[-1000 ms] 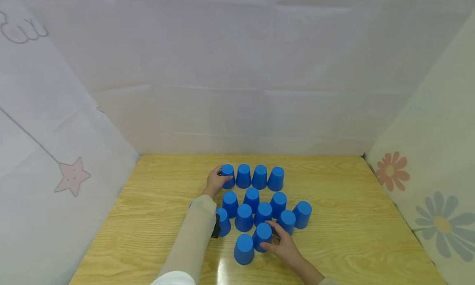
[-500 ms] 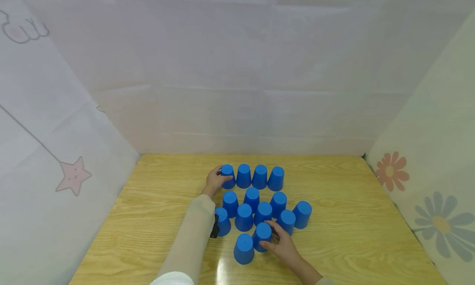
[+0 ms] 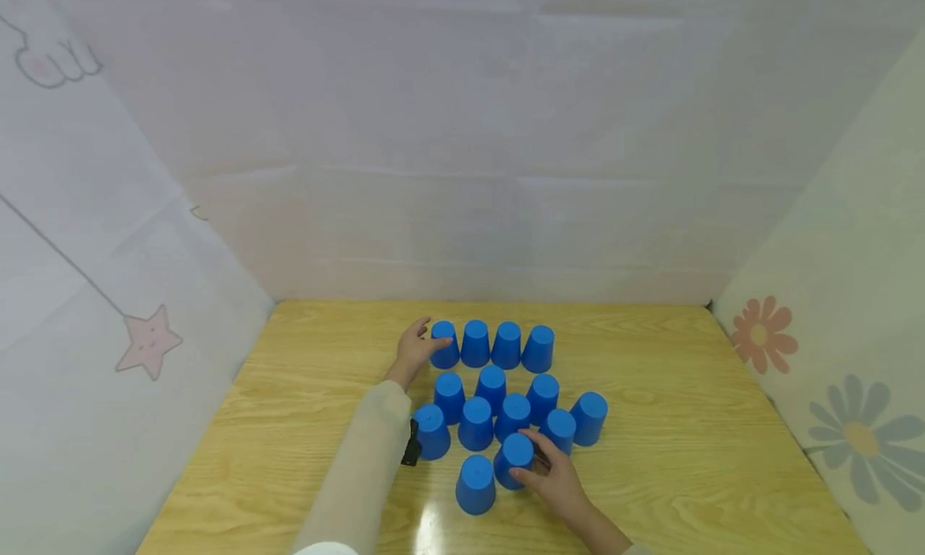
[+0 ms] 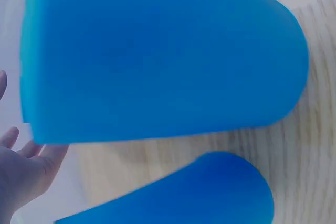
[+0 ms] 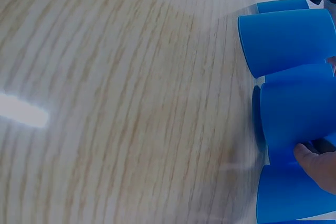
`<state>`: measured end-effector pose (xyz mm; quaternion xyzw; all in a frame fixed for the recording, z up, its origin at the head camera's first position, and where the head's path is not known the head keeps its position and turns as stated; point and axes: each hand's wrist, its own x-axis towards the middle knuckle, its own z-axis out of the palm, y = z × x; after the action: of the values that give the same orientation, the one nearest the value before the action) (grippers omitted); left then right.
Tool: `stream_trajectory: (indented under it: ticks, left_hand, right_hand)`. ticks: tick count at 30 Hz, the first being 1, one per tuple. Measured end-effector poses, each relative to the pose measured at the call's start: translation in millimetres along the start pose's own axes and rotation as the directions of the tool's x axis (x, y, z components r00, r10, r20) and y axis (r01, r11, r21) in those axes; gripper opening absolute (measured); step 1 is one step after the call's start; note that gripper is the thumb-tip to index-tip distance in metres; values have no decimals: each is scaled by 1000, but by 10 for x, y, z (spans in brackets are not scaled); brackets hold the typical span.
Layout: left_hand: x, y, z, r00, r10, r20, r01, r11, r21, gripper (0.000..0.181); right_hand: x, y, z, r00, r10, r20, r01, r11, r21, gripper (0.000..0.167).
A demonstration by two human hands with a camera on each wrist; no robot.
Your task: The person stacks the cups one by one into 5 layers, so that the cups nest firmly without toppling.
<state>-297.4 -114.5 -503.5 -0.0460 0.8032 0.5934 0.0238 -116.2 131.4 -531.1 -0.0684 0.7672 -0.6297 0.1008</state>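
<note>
My left hand is beside the leftmost blue cup of the back row. Its fingers are spread away from the cup, while the thumb lies across its front. In the left wrist view the same hand shows loosely extended fingers behind a large near cup. With thumb and fingers, my right hand grips an upside-down blue cup near the front. The right wrist view shows that thumb against blue plastic; the other fingers are mostly hidden.
Several more upside-down blue cups stand close around the gripped one, including a front cup, a middle cup and a right-hand cup. A back row ends in another cup. All are on a wooden table enclosed by pale cloth.
My left fingers have come off the back-row cup and the hand has shifted slightly left. The cup in my right hand has moved a little right, apart from the front cup.
</note>
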Motion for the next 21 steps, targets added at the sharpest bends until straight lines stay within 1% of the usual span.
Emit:
stream_trajectory:
  ticks: [5, 7, 10, 12, 16, 21]
  left_hand:
    - [-60, 136, -51, 1000, 1, -9, -2, 994, -110, 71]
    - [-110, 214, -72, 1000, 4, -21, -6, 992, -130, 72]
    - [-202, 325, -117, 998, 30, -58, -38, 988, -151, 73]
    - [-264, 384, -158, 996, 45, -78, -56, 987, -153, 74]
    - [-370, 456, -244, 992, 78, -100, -92, 986, -137, 75]
    - [-553, 539, -348, 979, 152, -134, -165, 982, -95, 71]
  right_hand:
    - [-35, -60, -31, 1000, 1, -25, -2, 1000, -9, 56]
    - [-51, -79, -50, 999, 7, -36, -7, 1000, -12, 57]
    - [-78, -110, -82, 999, 14, -42, -15, 1000, -28, 58]
    - [-97, -133, -100, 999, 15, -40, -16, 999, -28, 59]
    - [-140, -195, -118, 999, 6, -46, -8, 999, -32, 60]
    - [-172, -272, -135, 999, -22, -47, 20, 999, -42, 57]
